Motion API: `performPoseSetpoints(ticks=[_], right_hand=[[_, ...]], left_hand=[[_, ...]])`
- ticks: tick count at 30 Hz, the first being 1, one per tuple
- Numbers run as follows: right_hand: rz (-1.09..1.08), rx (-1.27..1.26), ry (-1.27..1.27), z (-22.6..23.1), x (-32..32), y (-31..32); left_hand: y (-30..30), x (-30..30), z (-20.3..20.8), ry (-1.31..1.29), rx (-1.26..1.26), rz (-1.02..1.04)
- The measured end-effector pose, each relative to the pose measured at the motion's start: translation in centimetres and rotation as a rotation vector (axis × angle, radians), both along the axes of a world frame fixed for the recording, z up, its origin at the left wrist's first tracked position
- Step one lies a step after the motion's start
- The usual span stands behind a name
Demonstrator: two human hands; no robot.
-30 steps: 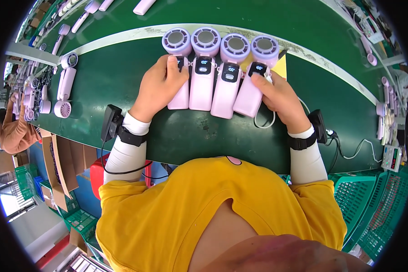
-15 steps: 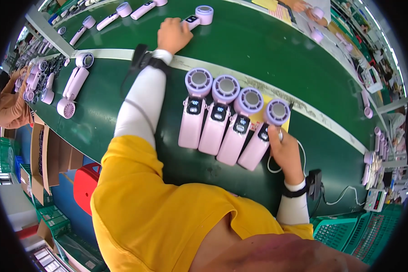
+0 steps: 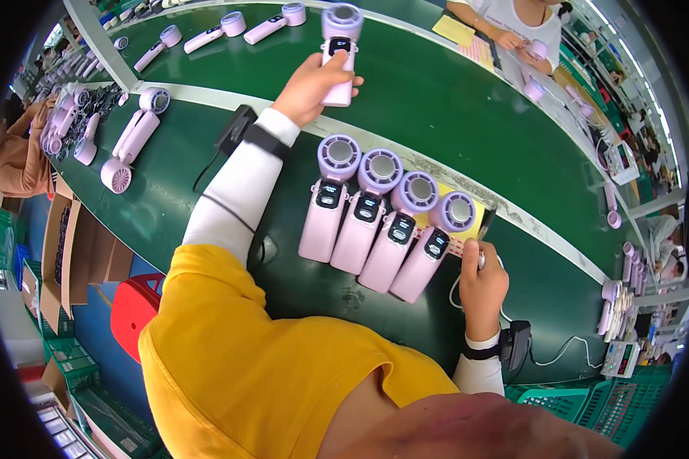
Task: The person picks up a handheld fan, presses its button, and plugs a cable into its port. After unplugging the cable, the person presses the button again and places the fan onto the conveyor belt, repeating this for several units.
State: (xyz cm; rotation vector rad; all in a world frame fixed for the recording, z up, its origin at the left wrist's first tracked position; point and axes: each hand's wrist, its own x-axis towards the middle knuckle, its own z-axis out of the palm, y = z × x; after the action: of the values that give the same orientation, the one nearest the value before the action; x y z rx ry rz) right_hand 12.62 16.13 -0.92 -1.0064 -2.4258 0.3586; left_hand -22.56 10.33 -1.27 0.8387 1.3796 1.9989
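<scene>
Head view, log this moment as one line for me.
left grip: holding pink handheld fan | right grip: holding white cable | four similar fans: in a row on green table

Open green surface [image 3: 467,115] lies right of your left hand [image 3: 311,89]; a gap also runs between your left forearm [image 3: 237,190] and the fan row [image 3: 385,251]. The row blocks the middle, and a white cable [image 3: 452,294] loops beside your right hand [image 3: 483,294].
</scene>
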Motion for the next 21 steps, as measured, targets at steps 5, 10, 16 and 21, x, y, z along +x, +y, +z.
performPoseSetpoints(ticks=[5,10,16,21], right_hand=[[0.07,-0.116,0.281,0.5,0.7,-0.9],[0.409,0.024,0.29,0.9,1.4,-2.3],[0.831,-0.138,0.241,1.7,1.7,-3.8],[1.105,-0.8,0.062,2.8,1.9,-3.2]], left_hand=[[-4.7,5.8,2.0,-0.02,0.134,-0.001],[-8.8,10.1,1.7,0.099,0.095,0.021],[-10.9,13.1,2.4,0.109,0.078,0.065],[-11.5,13.5,2.6,0.122,0.148,0.078]])
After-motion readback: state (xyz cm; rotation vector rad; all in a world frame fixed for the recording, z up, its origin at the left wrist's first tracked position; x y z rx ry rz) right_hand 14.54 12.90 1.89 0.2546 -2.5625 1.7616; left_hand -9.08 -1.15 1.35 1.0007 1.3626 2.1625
